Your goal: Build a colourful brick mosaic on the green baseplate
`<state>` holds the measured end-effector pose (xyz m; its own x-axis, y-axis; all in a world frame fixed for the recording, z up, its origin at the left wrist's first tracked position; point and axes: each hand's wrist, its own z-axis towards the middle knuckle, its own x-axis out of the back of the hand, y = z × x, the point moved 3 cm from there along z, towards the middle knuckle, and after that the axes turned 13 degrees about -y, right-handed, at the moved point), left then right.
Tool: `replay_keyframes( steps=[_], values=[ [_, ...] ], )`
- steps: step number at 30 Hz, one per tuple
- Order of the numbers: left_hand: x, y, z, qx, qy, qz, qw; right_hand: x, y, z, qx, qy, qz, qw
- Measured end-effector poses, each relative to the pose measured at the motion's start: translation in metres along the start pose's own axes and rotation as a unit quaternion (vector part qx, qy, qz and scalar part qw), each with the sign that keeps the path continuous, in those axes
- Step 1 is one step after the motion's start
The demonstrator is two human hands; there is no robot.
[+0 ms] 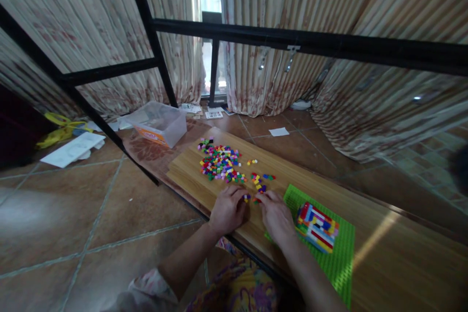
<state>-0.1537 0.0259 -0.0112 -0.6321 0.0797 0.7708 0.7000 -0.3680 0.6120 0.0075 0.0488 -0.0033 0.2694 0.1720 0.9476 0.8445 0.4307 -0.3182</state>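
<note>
My left hand (228, 208) rests on the wooden board (193, 175), fingers curled around a few small coloured bricks (247, 198) at its fingertips. My right hand (277, 215) sits just beside it, fingers pinched over tiny bricks near the same spot. A heap of small coloured bricks (219, 161) lies farther away on the board, with a few loose ones (259, 181) closer. To the right, a multicoloured brick build (317, 226) stands on a green baseplate (341, 258).
A clear plastic box (161, 123) stands on the floor beyond the board. Black metal frame bars (153, 34) cross the view in front of striped curtains (310, 0). Papers (73, 148) and a yellow item (60, 129) lie on the tiled floor at left.
</note>
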Motion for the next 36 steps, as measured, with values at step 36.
replay_keyframes(
  steps=[36],
  values=[
    [-0.010,0.095,-0.038,0.245,-0.133,-0.341,0.897,-0.003,-0.009,-0.122,0.104,0.145,0.083,0.981]
  ],
)
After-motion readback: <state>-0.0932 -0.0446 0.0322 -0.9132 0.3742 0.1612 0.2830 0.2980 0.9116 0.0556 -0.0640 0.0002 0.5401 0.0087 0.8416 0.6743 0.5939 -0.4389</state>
